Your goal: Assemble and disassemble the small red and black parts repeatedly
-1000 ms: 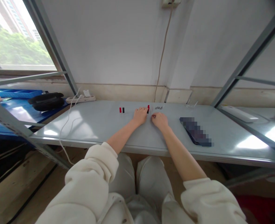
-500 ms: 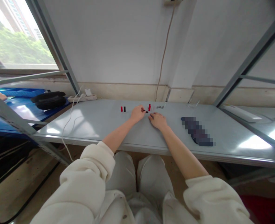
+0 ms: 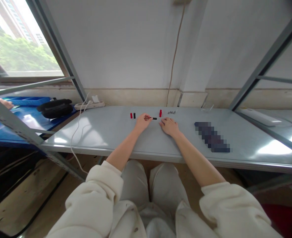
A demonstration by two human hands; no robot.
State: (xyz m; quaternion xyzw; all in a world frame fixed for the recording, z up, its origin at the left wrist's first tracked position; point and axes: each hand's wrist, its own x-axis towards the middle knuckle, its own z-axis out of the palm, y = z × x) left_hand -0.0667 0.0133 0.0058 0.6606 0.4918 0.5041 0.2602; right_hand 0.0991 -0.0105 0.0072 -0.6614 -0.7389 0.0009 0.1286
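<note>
My left hand (image 3: 142, 123) is closed in a pinch above the grey table. From its fingertips a small black cylinder (image 3: 155, 118) points right, lying nearly level; its exact kind is too small to make out. My right hand (image 3: 170, 126) rests palm down on the table to the right, fingers stretched out and holding nothing that I can see. Just beyond the gap between the hands stands a red cylinder (image 3: 160, 113). Several small metal pieces (image 3: 171, 112) lie beyond my right hand. Left of my left hand, a short red cylinder (image 3: 131, 115) and a short black cylinder (image 3: 134, 115) stand side by side.
A blurred-out dark object (image 3: 212, 137) lies to the right on the grey table (image 3: 116, 138). At the back left are a power strip (image 3: 90, 105) and a white cable (image 3: 77, 132). Beyond the metal frame, a black case (image 3: 55, 108) and blue tray (image 3: 28, 100) sit near another person's hand (image 3: 6, 103).
My left hand has drawn slightly left, away from my right hand, with the black cylinder now showing more fully. My right hand stays on the table. The view has shifted a little.
</note>
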